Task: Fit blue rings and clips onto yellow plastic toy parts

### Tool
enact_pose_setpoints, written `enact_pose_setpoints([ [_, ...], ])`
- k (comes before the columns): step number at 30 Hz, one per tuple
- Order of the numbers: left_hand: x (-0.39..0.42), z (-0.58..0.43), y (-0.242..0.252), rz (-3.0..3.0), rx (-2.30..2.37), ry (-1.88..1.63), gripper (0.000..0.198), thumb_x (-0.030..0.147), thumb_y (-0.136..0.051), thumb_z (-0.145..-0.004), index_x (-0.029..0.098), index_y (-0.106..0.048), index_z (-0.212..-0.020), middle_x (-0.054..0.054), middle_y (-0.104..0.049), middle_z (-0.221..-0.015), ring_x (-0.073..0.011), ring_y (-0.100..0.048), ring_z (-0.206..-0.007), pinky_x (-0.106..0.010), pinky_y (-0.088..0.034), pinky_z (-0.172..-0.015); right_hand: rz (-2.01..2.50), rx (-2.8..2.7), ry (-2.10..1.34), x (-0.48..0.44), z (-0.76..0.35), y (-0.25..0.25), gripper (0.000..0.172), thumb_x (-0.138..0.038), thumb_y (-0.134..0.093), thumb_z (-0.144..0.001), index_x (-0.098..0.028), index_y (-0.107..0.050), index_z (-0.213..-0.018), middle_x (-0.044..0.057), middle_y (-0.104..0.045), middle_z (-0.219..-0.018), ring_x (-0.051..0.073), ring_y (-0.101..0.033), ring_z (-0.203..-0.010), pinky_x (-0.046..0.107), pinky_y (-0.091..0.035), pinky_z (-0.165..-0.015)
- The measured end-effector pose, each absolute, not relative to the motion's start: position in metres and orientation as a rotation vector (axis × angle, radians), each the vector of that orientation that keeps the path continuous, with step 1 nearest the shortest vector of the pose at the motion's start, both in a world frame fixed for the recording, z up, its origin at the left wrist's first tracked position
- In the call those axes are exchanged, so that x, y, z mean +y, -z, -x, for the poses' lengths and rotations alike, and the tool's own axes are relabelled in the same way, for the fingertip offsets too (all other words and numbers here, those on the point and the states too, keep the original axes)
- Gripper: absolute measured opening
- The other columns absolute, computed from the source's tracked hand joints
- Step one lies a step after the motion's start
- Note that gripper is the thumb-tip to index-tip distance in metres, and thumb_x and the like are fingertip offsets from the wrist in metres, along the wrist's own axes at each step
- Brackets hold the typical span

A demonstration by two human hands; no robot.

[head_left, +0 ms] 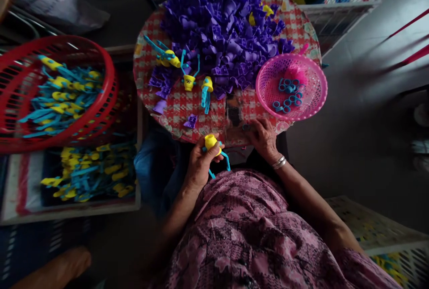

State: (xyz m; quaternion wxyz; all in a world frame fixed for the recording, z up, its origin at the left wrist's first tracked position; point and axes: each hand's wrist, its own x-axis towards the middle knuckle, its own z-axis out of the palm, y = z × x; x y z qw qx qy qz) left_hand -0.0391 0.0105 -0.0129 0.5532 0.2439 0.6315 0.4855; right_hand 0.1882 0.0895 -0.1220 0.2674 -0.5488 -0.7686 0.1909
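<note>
My left hand point(200, 166) is wrapped round a yellow toy body point(211, 140) with blue limbs that hang down, its round opening facing up. At the table's front edge, my right hand point(264, 139) has its fingers bent together at a small blue ring point(246, 127). More blue rings point(291, 85) lie in a pink plastic basket point(321, 72) just beyond that hand. Ahead of my left hand are a single purple piece point(191, 121), a yellow toy body with blue limbs folded down point(207, 84) and another with its limbs raised point(189, 82).
Purple plastic pieces point(221, 30) are heaped on the round table with a red checked cover point(179, 128). To the left, a red basket point(109, 72) of yellow-and-blue toy parts stands over a crate point(134, 202) of similar ones. A white crate point(363, 7) is behind right.
</note>
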Motion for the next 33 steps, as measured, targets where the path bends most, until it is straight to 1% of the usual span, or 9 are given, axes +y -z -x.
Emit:
enact_pose_setpoints([
  [5, 0.010, 0.031, 0.016, -0.550, 1.472, -1.138, 0.067, 0.060, -0.096, -0.068, 0.018, -0.076, -0.117, -0.004, -0.080, -0.086, -0.0105, -0.067, -0.057, -0.022, -0.053, -0.058, 1.583, -2.049, -0.539, 0.094, -0.171, 0.107, 0.028, -0.039, -0.071, -0.102, -0.023, -0.077, -0.125, 0.013, -0.071, -0.121, 0.030, -0.063, -0.110, 0.045, -0.054, -0.098],
  [7, 0.008, 0.030, 0.014, -0.579, 1.456, -1.116, 0.064, 0.059, -0.096, -0.070, 0.018, -0.076, -0.116, -0.004, -0.080, -0.087, -0.0109, -0.068, -0.059, -0.022, -0.055, -0.059, 1.508, -1.859, -0.773, 0.092, -0.166, 0.098, 0.028, -0.044, -0.071, -0.101, -0.022, -0.078, -0.118, 0.010, -0.072, -0.110, 0.026, -0.065, -0.099, 0.041, -0.055, -0.091],
  [11, 0.005, 0.031, 0.009, -0.615, 1.413, -1.112, 0.061, 0.057, -0.096, -0.071, 0.021, -0.074, -0.115, -0.002, -0.076, -0.091, -0.0162, -0.073, -0.074, -0.023, -0.059, -0.058, 1.137, -1.322, -1.413, 0.079, -0.155, 0.066, 0.044, -0.062, -0.075, -0.095, -0.022, -0.073, -0.115, 0.004, -0.073, -0.098, 0.018, -0.065, -0.085, 0.032, -0.055, -0.078],
  [14, 0.004, 0.031, 0.005, -0.672, 1.387, -1.112, 0.056, 0.054, -0.098, -0.069, 0.024, -0.074, -0.109, 0.002, -0.071, -0.090, -0.0149, -0.069, -0.075, -0.022, -0.061, -0.058, 1.027, -1.212, -1.579, 0.070, -0.147, 0.038, 0.049, -0.064, -0.085, -0.087, -0.022, -0.074, -0.109, 0.001, -0.071, -0.090, 0.015, -0.061, -0.077, 0.028, -0.052, -0.070],
  [18, 0.001, 0.032, 0.000, -0.751, 1.350, -1.085, 0.045, 0.049, -0.097, -0.073, 0.025, -0.076, -0.106, 0.002, -0.068, -0.088, -0.0126, -0.064, -0.072, -0.022, -0.062, -0.061, 0.992, -1.333, -1.551, 0.065, -0.143, 0.015, 0.047, -0.065, -0.086, -0.086, -0.022, -0.076, -0.105, -0.001, -0.066, -0.082, 0.013, -0.054, -0.070, 0.027, -0.047, -0.064],
  [21, -0.003, 0.036, 0.001, -0.766, 1.317, -1.099, 0.044, 0.047, -0.096, -0.074, 0.025, -0.078, -0.107, 0.001, -0.070, -0.090, -0.0135, -0.064, -0.073, -0.023, -0.062, -0.063, 0.936, -1.416, -1.518, 0.064, -0.143, 0.010, 0.046, -0.065, -0.084, -0.089, -0.022, -0.078, -0.106, 0.000, -0.067, -0.088, 0.014, -0.057, -0.076, 0.028, -0.048, -0.069],
  [25, -0.007, 0.041, 0.009, -0.769, 1.295, -1.157, 0.046, 0.043, -0.098, -0.074, 0.026, -0.079, -0.113, -0.001, -0.076, -0.101, -0.0155, -0.069, -0.082, -0.023, -0.062, -0.068, 0.850, -1.474, -1.507, 0.057, -0.139, 0.009, 0.035, -0.056, -0.081, -0.095, -0.024, -0.078, -0.110, 0.000, -0.068, -0.094, 0.015, -0.060, -0.083, 0.029, -0.051, -0.078],
  [29, -0.007, 0.041, 0.010, -0.746, 1.310, -1.188, 0.048, 0.043, -0.098, -0.072, 0.026, -0.079, -0.112, -0.001, -0.076, -0.101, -0.0157, -0.071, -0.081, -0.022, -0.062, -0.064, 0.891, -1.384, -1.519, 0.053, -0.135, 0.018, 0.033, -0.051, -0.078, -0.098, -0.025, -0.073, -0.119, 0.001, -0.070, -0.097, 0.015, -0.062, -0.082, 0.028, -0.052, -0.076],
  [33, -0.002, 0.037, 0.008, -0.729, 1.338, -1.209, 0.050, 0.046, -0.099, -0.070, 0.024, -0.077, -0.110, -0.001, -0.077, -0.094, -0.0181, -0.075, -0.081, -0.021, -0.061, -0.059, 1.160, -1.530, -1.157, 0.074, -0.148, 0.043, 0.033, -0.044, -0.067, -0.104, -0.023, -0.067, -0.129, 0.005, -0.071, -0.105, 0.018, -0.062, -0.082, 0.033, -0.054, -0.078],
])
